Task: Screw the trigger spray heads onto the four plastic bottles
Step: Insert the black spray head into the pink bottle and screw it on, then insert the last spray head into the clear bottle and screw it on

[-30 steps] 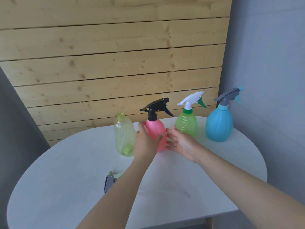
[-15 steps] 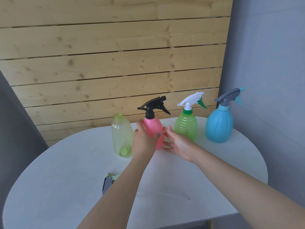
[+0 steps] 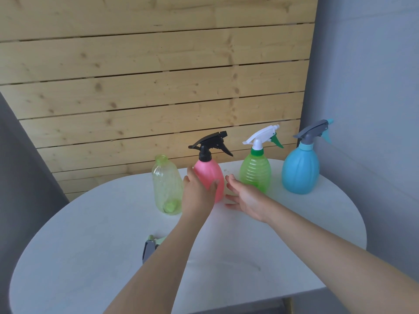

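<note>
A pink bottle (image 3: 209, 175) with a black spray head (image 3: 209, 143) stands upright on the round white table (image 3: 294, 234). My left hand (image 3: 198, 196) is wrapped around its lower left side. My right hand (image 3: 246, 197) hovers just right of it, fingers apart, not touching. To the left stands a pale yellow-green bottle (image 3: 166, 184) with an open neck and no head. A grey and pale green spray head (image 3: 150, 247) lies on the table near me, partly hidden by my left forearm. A green bottle (image 3: 256, 172) and a blue bottle (image 3: 300, 168) carry heads.
A wooden slat wall rises right behind the bottles. A grey wall stands close at the right of the table, and a dark grey panel at the left. The table's front edge runs near the bottom.
The pink bottle has been set further back in the row. My right hand has let go of it and opened beside it. My left hand stays on it.
</note>
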The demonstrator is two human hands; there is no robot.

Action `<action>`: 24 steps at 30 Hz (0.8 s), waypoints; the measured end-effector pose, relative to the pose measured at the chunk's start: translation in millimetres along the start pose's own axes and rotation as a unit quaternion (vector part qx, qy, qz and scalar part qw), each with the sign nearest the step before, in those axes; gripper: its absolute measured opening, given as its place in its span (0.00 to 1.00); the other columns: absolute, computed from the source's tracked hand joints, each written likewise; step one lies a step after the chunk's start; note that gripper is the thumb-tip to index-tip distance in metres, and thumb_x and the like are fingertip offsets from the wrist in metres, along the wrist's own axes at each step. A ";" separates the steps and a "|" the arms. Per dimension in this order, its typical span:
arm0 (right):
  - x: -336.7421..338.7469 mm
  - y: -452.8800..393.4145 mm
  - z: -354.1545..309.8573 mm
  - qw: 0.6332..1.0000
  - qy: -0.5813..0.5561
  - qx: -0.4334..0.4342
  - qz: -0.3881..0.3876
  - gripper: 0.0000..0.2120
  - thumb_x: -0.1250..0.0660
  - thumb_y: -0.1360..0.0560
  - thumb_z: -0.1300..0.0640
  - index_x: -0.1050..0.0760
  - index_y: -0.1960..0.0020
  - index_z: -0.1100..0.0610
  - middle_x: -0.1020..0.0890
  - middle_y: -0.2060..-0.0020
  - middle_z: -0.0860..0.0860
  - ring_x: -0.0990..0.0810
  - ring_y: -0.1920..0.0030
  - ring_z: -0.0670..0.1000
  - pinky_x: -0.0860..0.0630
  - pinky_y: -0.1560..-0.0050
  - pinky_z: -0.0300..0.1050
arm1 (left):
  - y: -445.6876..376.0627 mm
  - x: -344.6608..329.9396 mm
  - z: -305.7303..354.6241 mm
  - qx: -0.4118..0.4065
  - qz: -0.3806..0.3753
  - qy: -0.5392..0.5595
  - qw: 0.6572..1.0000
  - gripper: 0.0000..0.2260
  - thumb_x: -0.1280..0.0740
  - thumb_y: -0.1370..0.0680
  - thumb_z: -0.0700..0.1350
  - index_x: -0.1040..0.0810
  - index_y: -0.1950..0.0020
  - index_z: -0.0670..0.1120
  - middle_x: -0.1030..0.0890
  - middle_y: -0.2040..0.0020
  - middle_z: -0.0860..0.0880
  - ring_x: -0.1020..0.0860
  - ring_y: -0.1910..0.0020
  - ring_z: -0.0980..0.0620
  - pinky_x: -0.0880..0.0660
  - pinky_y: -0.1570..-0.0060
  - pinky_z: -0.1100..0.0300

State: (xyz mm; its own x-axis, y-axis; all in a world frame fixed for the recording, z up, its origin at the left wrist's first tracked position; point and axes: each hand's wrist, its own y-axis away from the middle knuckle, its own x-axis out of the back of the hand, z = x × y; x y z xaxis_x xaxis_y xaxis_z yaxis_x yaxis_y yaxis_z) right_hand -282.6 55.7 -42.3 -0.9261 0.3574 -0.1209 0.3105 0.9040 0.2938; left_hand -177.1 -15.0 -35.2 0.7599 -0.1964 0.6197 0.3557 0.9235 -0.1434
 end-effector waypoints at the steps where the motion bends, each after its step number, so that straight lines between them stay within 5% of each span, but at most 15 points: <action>1: 0.0 2.6 0.4 1.000 0.008 -0.004 0.016 0.21 0.49 0.20 0.44 0.38 0.29 0.48 0.30 0.35 0.43 0.28 0.37 0.52 0.26 0.47 0.44 | 2.3 1.3 0.9 0.004 0.000 -0.008 1.000 0.33 0.35 0.24 0.50 0.49 0.25 0.41 0.32 0.31 0.39 0.28 0.37 0.41 0.31 0.53 0.53; 3: -0.3 8.8 2.0 0.997 0.039 -0.007 0.061 0.24 0.46 0.20 0.47 0.40 0.27 0.54 0.33 0.31 0.51 0.28 0.36 0.55 0.25 0.46 0.47 | 7.2 4.8 1.7 -0.002 0.001 -0.021 1.000 0.32 0.36 0.23 0.49 0.48 0.25 0.40 0.31 0.31 0.39 0.27 0.39 0.41 0.29 0.53 0.52; 7: 0.0 25.3 3.8 0.984 0.141 0.042 0.096 0.13 0.40 0.22 0.51 0.29 0.40 0.55 0.24 0.46 0.52 0.21 0.50 0.50 0.20 0.51 0.46 | 25.4 22.6 -1.7 -0.045 0.023 -0.054 0.997 0.22 0.38 0.22 0.49 0.36 0.31 0.43 0.23 0.42 0.43 0.27 0.57 0.48 0.31 0.62 0.56; 13: -13.8 45.5 -2.0 0.974 0.189 0.114 0.059 0.08 0.37 0.23 0.52 0.26 0.46 0.52 0.18 0.50 0.52 0.18 0.53 0.48 0.21 0.55 0.42 | 36.2 61.4 -18.2 -0.065 0.189 -0.048 0.979 0.10 0.35 0.25 0.52 0.31 0.52 0.47 0.26 0.52 0.51 0.26 0.51 0.47 0.35 0.60 0.57; 18: -34.0 45.5 -3.2 0.966 0.221 0.123 0.043 0.08 0.36 0.24 0.54 0.25 0.46 0.53 0.18 0.52 0.52 0.18 0.54 0.50 0.22 0.54 0.43 | 24.0 79.0 -38.5 -0.024 0.219 0.004 0.975 0.24 0.28 0.29 0.51 0.32 0.41 0.40 0.30 0.41 0.42 0.35 0.38 0.42 0.34 0.44 0.54; 24: -48.6 31.9 8.9 0.926 0.350 0.138 -0.010 0.07 0.29 0.29 0.52 0.19 0.53 0.52 0.20 0.60 0.47 0.24 0.60 0.43 0.28 0.57 0.36 | -3.3 77.5 -56.6 0.022 0.046 0.032 0.998 0.45 0.26 0.32 0.56 0.49 0.24 0.45 0.40 0.25 0.45 0.40 0.26 0.45 0.39 0.31 0.44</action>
State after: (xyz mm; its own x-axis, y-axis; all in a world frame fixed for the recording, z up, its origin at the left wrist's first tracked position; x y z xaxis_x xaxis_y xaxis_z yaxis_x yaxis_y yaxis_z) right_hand -225.8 69.3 -35.5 -0.8143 0.1863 0.5498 0.2446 0.9690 0.0339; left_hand -88.7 -51.9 -30.4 0.8214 -0.1294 0.5555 0.2594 0.9522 -0.1616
